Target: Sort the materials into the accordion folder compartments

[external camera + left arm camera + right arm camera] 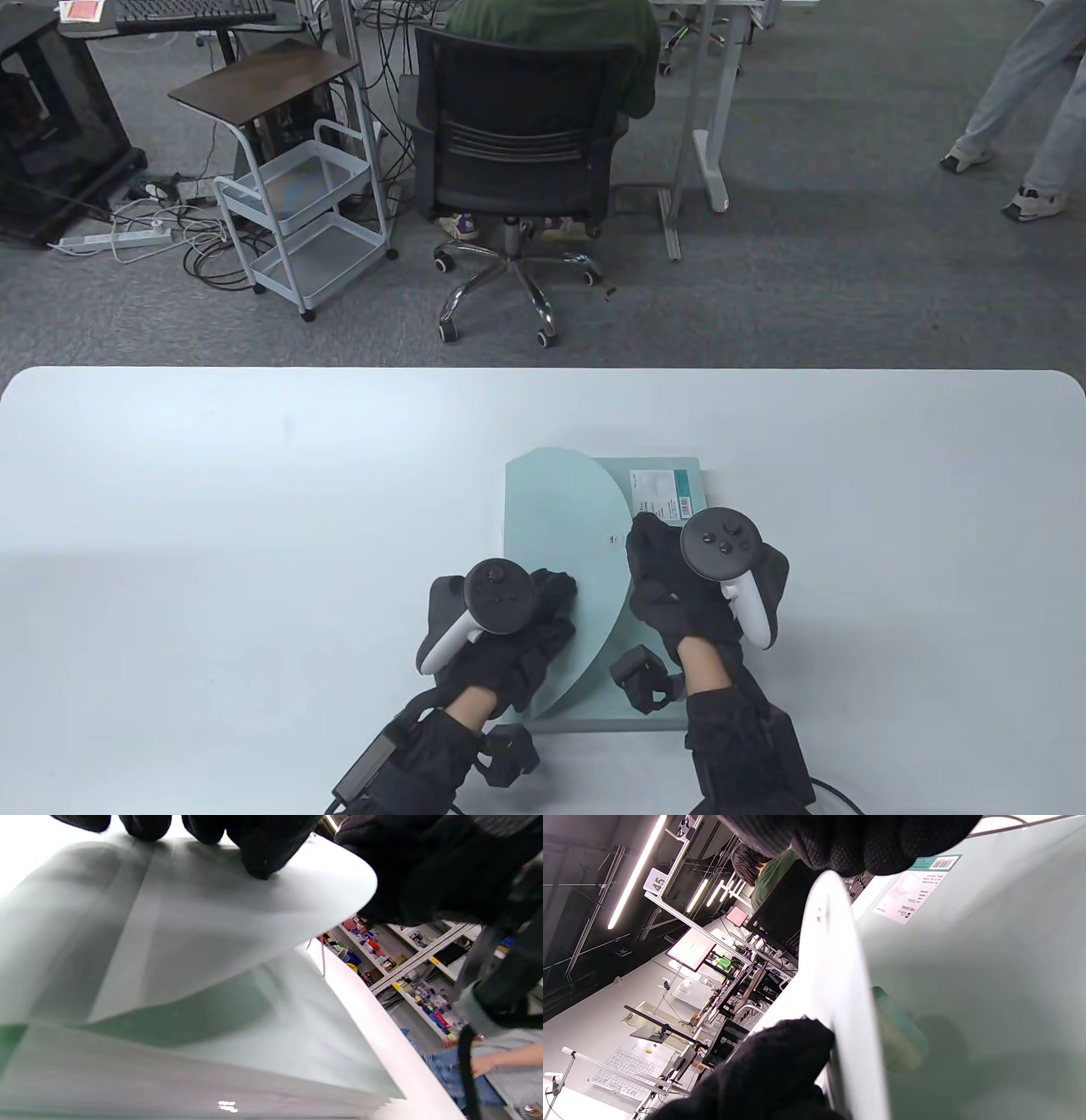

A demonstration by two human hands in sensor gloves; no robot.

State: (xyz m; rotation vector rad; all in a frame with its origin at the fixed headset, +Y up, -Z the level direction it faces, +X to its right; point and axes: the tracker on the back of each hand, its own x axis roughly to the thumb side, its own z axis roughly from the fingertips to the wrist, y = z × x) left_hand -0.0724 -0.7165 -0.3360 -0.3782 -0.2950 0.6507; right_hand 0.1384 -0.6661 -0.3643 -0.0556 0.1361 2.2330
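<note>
A pale green accordion folder (653,679) lies flat on the white table (212,509), with a printed label (666,492) at its far right corner. Its rounded flap (560,509) is raised off the body. My right hand (642,533) pinches the flap's curved edge; in the right wrist view its fingers (865,844) sit on the flap's edge (835,963). My left hand (560,587) rests on the flap's near left part. In the left wrist view its fingertips (258,853) press on the lifted flap (191,921) above the folder body (275,1043).
The folder sits right of the table's middle, near the front edge. Beyond the far edge are an office chair (517,144) with a seated person, a white cart (297,212) and a walking person's legs (1018,110).
</note>
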